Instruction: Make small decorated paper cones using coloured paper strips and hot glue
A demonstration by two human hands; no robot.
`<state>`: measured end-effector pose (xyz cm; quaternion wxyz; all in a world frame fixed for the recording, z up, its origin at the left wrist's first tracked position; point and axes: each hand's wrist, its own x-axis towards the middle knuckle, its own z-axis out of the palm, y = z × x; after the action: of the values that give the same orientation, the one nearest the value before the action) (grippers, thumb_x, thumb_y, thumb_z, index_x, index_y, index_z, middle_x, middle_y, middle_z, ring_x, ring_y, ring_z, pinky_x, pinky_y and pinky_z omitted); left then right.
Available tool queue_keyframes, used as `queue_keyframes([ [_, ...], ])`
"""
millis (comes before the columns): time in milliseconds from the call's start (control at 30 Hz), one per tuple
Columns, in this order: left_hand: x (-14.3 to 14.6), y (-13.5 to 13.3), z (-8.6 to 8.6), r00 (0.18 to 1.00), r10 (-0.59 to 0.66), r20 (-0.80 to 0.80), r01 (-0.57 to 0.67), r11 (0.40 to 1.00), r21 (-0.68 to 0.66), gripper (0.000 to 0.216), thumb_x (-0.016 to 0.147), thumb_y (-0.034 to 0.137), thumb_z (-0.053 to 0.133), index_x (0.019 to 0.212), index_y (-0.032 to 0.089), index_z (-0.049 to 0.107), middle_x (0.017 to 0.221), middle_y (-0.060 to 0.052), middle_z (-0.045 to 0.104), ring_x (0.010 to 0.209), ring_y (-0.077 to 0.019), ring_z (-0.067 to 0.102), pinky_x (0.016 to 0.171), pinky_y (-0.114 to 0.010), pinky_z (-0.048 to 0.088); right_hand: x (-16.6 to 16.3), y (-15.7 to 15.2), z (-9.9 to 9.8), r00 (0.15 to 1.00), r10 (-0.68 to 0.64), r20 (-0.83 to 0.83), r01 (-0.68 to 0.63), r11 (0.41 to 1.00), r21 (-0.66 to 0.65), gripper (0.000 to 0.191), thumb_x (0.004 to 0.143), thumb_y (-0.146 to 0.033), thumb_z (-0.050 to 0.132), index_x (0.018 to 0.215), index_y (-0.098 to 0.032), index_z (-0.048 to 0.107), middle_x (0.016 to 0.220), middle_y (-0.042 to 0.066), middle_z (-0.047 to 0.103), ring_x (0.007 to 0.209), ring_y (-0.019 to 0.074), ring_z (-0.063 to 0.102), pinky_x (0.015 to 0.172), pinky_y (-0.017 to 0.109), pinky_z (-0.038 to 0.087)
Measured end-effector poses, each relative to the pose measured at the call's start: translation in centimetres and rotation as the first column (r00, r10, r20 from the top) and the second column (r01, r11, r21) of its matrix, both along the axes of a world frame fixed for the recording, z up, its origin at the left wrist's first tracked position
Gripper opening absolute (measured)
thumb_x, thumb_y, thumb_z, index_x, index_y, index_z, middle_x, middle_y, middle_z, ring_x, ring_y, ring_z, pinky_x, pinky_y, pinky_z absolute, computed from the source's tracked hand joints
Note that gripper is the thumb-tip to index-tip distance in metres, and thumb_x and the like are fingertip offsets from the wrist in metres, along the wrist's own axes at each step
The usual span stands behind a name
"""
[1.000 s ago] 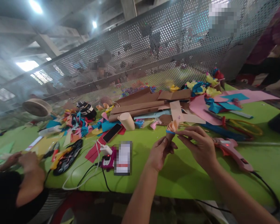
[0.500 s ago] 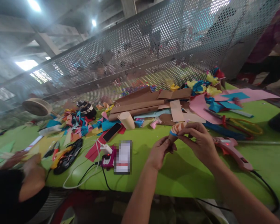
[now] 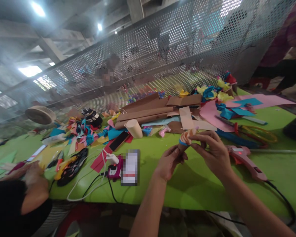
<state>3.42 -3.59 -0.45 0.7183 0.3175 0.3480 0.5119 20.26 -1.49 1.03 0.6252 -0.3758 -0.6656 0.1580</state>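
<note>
Above the green table, my left hand point(image 3: 171, 160) is closed around the brown lower part of a small paper ice cream cone point(image 3: 185, 138). Its top is an orange-and-white swirl, with a blue band beneath. My right hand point(image 3: 213, 149) pinches the swirl's right side between thumb and fingers. The cone leans with its top up and to the right; my left fingers cover most of its lower end. Just right of my right hand lies a pink hot glue gun point(image 3: 248, 161), a red light lit on its side.
Brown paper sheets point(image 3: 148, 112), a cream paper roll point(image 3: 134, 128) and scissors point(image 3: 259, 133) lie beyond my hands. To the left are a phone point(image 3: 118, 141), a purple power strip point(image 3: 115, 171) with loose cables, and paper scraps. A co-worker's arm point(image 3: 34, 184) rests at far left.
My right fingers have shifted slightly along the swirl, and more of it shows. My left hand keeps its hold on the cone. The co-worker's hands at left have moved a little.
</note>
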Motion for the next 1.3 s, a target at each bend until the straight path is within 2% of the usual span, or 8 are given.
queue_keyframes([
  [100, 0.0, 0.0, 0.0, 0.999, 0.033, -0.017, -0.032, 0.999, 0.021, 0.059, 0.061, 0.052, 0.094, 0.102, 0.014, 0.074, 0.082, -0.007, 0.074, 0.069, -0.0134, 0.061, 0.067, -0.027, 0.042, 0.1, -0.1, 0.2, 1.0, 0.002, -0.03, -0.003, 1.0, -0.017, 0.018, 0.091, -0.02, 0.07, 0.103, -0.031, 0.077, 0.089, 0.002, 0.062, 0.069, 0.0159, 0.054, 0.062, 0.031, 0.05],
  [233, -0.1, 0.1, -0.2, 0.995, 0.063, -0.081, -0.058, 0.996, 0.063, 0.058, 0.064, 0.051, 0.092, 0.104, 0.015, 0.073, 0.09, -0.008, 0.077, 0.072, -0.0144, 0.062, 0.071, -0.027, 0.043, -0.2, -0.1, 0.1, 1.0, 0.02, 0.001, -0.02, 1.0, 0.012, 0.014, 0.09, -0.02, 0.07, 0.095, -0.03, 0.079, 0.087, 0.003, 0.062, 0.073, 0.0172, 0.059, 0.056, 0.029, 0.049],
  [367, 0.0, 0.2, -0.3, 0.986, 0.083, -0.146, -0.068, 0.992, 0.107, 0.054, 0.064, 0.053, 0.092, 0.099, 0.016, 0.072, 0.091, -0.008, 0.077, 0.072, -0.0147, 0.062, 0.073, -0.028, 0.043, -0.5, 0.1, -0.3, 1.0, 0.022, 0.016, -0.023, 0.999, 0.029, 0.014, 0.09, -0.019, 0.071, 0.096, -0.03, 0.078, 0.088, 0.003, 0.064, 0.071, 0.0169, 0.06, 0.054, 0.028, 0.05],
  [600, 0.2, 0.2, 0.2, 0.978, 0.094, -0.184, -0.065, 0.985, 0.158, 0.054, 0.061, 0.055, 0.093, 0.091, 0.016, 0.071, 0.084, -0.007, 0.077, 0.076, -0.0171, 0.063, 0.074, -0.03, 0.045, -0.4, 0.3, -0.5, 1.0, 0.014, 0.014, -0.013, 1.0, -0.012, 0.006, 0.088, -0.023, 0.074, 0.083, -0.026, 0.076, 0.083, 0.003, 0.063, 0.067, 0.016, 0.058, 0.054, 0.029, 0.049],
  [733, 0.2, 0.3, -0.1, 0.974, 0.136, -0.183, -0.105, 0.98, 0.172, 0.05, 0.063, 0.05, 0.092, 0.093, 0.017, 0.07, 0.09, -0.009, 0.077, 0.078, -0.0177, 0.065, 0.075, -0.031, 0.048, -0.3, 0.2, -0.3, 0.999, 0.042, -0.013, -0.042, 0.997, -0.058, 0.005, 0.09, -0.029, 0.073, 0.089, -0.027, 0.077, 0.086, 0.003, 0.065, 0.068, 0.0163, 0.057, 0.055, 0.029, 0.049],
  [967, 0.3, 0.5, -1.0, 0.952, 0.196, -0.237, -0.149, 0.968, 0.202, 0.039, 0.065, 0.034, 0.091, 0.094, 0.017, 0.071, 0.096, -0.008, 0.076, 0.083, -0.018, 0.066, 0.079, -0.032, 0.051, -0.3, 0.6, -0.6, 1.0, 0.022, -0.012, -0.024, 0.994, -0.111, 0.017, 0.086, -0.042, 0.078, 0.081, -0.026, 0.075, 0.08, 0.003, 0.063, 0.067, 0.0177, 0.057, 0.055, 0.031, 0.044],
  [1200, 0.5, 0.4, -1.1, 0.914, 0.247, -0.322, -0.173, 0.955, 0.242, 0.033, 0.07, 0.029, 0.084, 0.097, 0.017, 0.069, 0.094, -0.007, 0.075, 0.08, -0.0166, 0.064, 0.076, -0.031, 0.051, -0.3, 0.6, -0.5, 0.999, 0.04, -0.017, -0.042, 0.991, -0.127, 0.021, 0.086, -0.044, 0.077, 0.08, -0.025, 0.072, 0.08, 0.003, 0.063, 0.066, 0.0177, 0.055, 0.055, 0.031, 0.044],
  [1300, 0.5, 0.1, -1.0, 0.874, 0.279, -0.397, -0.162, 0.939, 0.302, 0.028, 0.075, 0.027, 0.078, 0.1, 0.018, 0.07, 0.094, -0.006, 0.075, 0.079, -0.0156, 0.063, 0.075, -0.03, 0.049, -0.4, 0.5, -0.3, 0.999, 0.03, -0.017, -0.032, 0.992, -0.126, 0.025, 0.085, -0.046, 0.078, 0.076, -0.024, 0.069, 0.078, 0.002, 0.062, 0.066, 0.0177, 0.055, 0.055, 0.031, 0.044],
])
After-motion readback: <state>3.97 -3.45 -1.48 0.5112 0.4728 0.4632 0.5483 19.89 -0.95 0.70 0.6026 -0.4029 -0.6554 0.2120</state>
